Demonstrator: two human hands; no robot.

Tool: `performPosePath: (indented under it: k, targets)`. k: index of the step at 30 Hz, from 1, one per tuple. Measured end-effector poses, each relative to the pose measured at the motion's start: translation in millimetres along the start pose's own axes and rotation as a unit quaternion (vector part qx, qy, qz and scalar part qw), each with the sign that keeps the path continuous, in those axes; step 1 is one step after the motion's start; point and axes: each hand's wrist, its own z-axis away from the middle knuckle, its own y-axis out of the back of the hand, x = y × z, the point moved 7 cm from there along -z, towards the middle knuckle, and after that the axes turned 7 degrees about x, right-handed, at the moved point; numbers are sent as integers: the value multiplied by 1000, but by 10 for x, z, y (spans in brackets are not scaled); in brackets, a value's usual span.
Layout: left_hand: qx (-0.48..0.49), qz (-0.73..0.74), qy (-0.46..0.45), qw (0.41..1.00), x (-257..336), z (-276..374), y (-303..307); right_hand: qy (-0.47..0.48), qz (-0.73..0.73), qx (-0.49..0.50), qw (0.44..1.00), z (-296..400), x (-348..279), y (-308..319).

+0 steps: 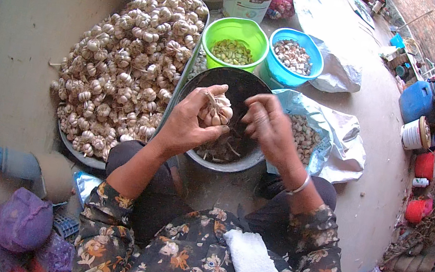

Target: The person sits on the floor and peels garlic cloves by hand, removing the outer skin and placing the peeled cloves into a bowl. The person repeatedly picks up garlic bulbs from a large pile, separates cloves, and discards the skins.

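My left hand grips a garlic bulb, its cloves showing and a dry stem sticking up. To the right of it, my right hand is blurred, with its fingers curled in; whether anything is pinched in them is hidden. Both hands are above a dark round basin holding dry skins and stem scraps. Just behind the basin stand a green bucket with greenish peeled cloves and a blue bucket with unpeeled cloves. On the right, an opened white sack contains loose cloves.
A large tub heaped with garlic bulbs fills the left side. Behind the buckets stand a tall pail and a pink mesh bag. Purple mesh bags lie at lower left. Containers, including a blue jerrycan, line the right wall.
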Motion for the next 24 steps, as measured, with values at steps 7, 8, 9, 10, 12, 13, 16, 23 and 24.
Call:
performPosePath:
  k: [7, 8, 9, 10, 12, 13, 16, 23, 24]
  targets:
    - [-60, -118, -116, 984, 181, 21, -182, -34, -87, -96, 991, 155, 295, -376]
    - [-70, -103, -115, 986, 175, 24, -185, -60, -127, -102, 985, 164, 350, -396]
    - [-82, -86, -115, 986, 181, 17, -210, -86, -166, -104, 977, 176, 411, -390]
    - [-84, -90, -122, 985, 170, 18, -233, -27, -168, -75, 983, 151, 435, -389]
    - [-78, -63, -101, 990, 118, 20, -250, 7, -134, -39, 990, 163, 441, -365]
    - [-74, -50, -90, 992, 99, 21, -241, 24, -118, -22, 992, 167, 403, -357]
    - [-80, -63, -78, 992, 82, 16, -235, 29, -83, -59, 994, 201, 301, -328]
    - [-113, 43, 7, 993, 3, 27, -289, 54, -101, -25, 993, 152, 435, -318]
    - [-122, 104, 56, 986, -10, 42, -299, 8, -154, -25, 988, 143, 465, -315]
